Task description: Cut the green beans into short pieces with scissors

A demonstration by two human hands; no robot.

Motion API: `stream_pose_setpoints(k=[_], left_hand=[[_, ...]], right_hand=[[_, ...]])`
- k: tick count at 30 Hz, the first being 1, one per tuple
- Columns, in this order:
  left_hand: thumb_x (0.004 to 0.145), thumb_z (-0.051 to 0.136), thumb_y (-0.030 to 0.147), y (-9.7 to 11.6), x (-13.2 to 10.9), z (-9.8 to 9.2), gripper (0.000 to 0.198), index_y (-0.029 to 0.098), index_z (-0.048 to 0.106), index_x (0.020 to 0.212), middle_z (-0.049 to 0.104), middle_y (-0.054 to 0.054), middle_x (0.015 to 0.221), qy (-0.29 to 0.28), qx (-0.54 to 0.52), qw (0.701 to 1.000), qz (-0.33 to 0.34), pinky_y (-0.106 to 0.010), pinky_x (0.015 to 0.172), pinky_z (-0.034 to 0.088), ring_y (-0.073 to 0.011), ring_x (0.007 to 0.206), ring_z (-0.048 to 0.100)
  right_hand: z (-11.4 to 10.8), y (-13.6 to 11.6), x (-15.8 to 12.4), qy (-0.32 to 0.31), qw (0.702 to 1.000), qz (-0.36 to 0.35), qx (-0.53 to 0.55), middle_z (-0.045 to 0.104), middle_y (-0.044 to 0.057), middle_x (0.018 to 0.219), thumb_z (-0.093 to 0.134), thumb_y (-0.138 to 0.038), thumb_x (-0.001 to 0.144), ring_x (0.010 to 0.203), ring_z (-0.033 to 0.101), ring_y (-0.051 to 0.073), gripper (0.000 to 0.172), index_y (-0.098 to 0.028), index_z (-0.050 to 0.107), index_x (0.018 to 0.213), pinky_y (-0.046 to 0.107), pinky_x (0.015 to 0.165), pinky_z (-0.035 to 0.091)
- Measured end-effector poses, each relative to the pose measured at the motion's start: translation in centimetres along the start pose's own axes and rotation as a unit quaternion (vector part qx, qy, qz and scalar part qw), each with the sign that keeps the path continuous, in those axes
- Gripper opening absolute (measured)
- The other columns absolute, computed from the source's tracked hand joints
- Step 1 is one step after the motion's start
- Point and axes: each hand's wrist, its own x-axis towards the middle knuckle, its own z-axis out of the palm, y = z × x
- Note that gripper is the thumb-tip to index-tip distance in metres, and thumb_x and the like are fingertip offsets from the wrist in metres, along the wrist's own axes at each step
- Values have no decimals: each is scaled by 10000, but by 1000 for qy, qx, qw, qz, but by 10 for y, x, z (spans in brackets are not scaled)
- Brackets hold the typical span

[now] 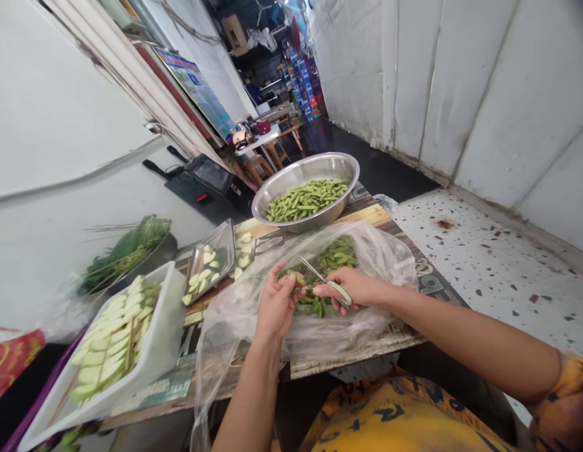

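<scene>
My left hand (276, 306) pinches a green edamame pod (298, 278) between thumb and fingers. In my right hand (352, 284) is a pair of scissors (339, 292) with pale green handles, its blades apart and pointing toward the pod. Both hands are over a clear plastic bag (390, 254) that lies spread out on the table. Inside the bag is a heap of edamame pods (336, 254), partly hidden by my hands and the film. Just beyond stands a steel bowl (332, 216) with many loose pods (305, 199) in it.
Left on the wood-patterned table (207, 312) are a white bin (166, 320) of skewered pale green slices and a metal tray (228, 245) of cut pieces. A dark bowl (166, 251) of leafy greens sits behind. A black appliance (207, 182) stands by the wall.
</scene>
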Motion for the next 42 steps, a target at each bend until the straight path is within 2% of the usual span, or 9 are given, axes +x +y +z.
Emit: stream_pose_setpoints(k=[6, 9, 14, 19, 28, 32, 35, 38, 42], left_hand=[[646, 730, 287, -2, 1, -3, 379, 154, 544, 948, 603, -1, 762, 17, 52, 999, 3, -176, 518, 425, -97, 658, 559], [642, 727, 279, -2, 3, -5, 414, 156, 619, 1022, 581, 6, 748, 11, 47, 999, -6, -185, 542, 410, -78, 626, 518], [650, 723, 249, -4, 4, -7, 456, 195, 609, 1089, 585, 27, 738, -7, 69, 997, 16, -182, 562, 382, -69, 616, 502], [633, 743, 246, -5, 4, -8, 261, 147, 621, 841, 612, 16, 712, 9, 94, 995, 23, -182, 618, 393, -65, 632, 529], [611, 749, 281, -4, 7, -15, 295, 133, 641, 842, 611, -5, 685, -1, 162, 987, 9, -196, 553, 374, -79, 579, 504], [597, 726, 263, 4, 8, -16, 381, 156, 630, 949, 610, -5, 735, 4, 141, 990, -14, -189, 539, 373, -85, 613, 525], [600, 681, 209, 13, 6, -17, 277, 174, 617, 868, 556, 25, 685, -8, 146, 989, -19, -187, 518, 353, -78, 582, 502], [630, 667, 209, 19, 3, -18, 123, 175, 623, 740, 433, 59, 541, -43, 267, 962, 18, -191, 485, 293, -67, 485, 391], [648, 683, 248, 14, 4, -13, 129, 195, 709, 762, 465, 30, 546, -107, 454, 881, 85, -216, 515, 295, -97, 520, 403]], right_hand=[[2, -5, -3, -14, 999, -9, -37, 540, -23, 489, 600, -624, 679, 369, 493, 84, 485, -147, 516, 658, 162, 286, 282], [2, -4, -2, -14, 998, -9, -54, 544, -20, 494, 590, -638, 676, 390, 518, 96, 495, -147, 531, 671, 162, 305, 302], [1, -1, -2, -23, 997, -27, -68, 550, -15, 496, 578, -639, 687, 418, 544, 105, 499, -142, 539, 663, 170, 372, 369], [0, -1, -3, -33, 997, -26, -71, 554, -17, 505, 570, -658, 679, 435, 555, 117, 514, -144, 550, 683, 190, 409, 401], [-1, -12, -10, 19, 992, -6, -125, 498, -25, 414, 573, -629, 693, 354, 478, 83, 521, -143, 516, 516, 189, 402, 361], [-3, -11, -7, 48, 994, 2, -94, 517, -21, 431, 602, -628, 668, 358, 485, 81, 503, -148, 520, 541, 182, 372, 351], [-4, -8, -4, 62, 996, 12, -69, 542, -7, 465, 584, -646, 675, 362, 493, 87, 506, -154, 510, 586, 174, 318, 306], [-4, -9, -4, 58, 997, 10, -44, 560, 1, 507, 564, -657, 690, 365, 491, 88, 505, -157, 510, 636, 169, 281, 275], [-4, -11, -5, 58, 998, 5, -12, 558, 5, 528, 572, -629, 707, 378, 493, 85, 488, -147, 517, 653, 162, 278, 285]])
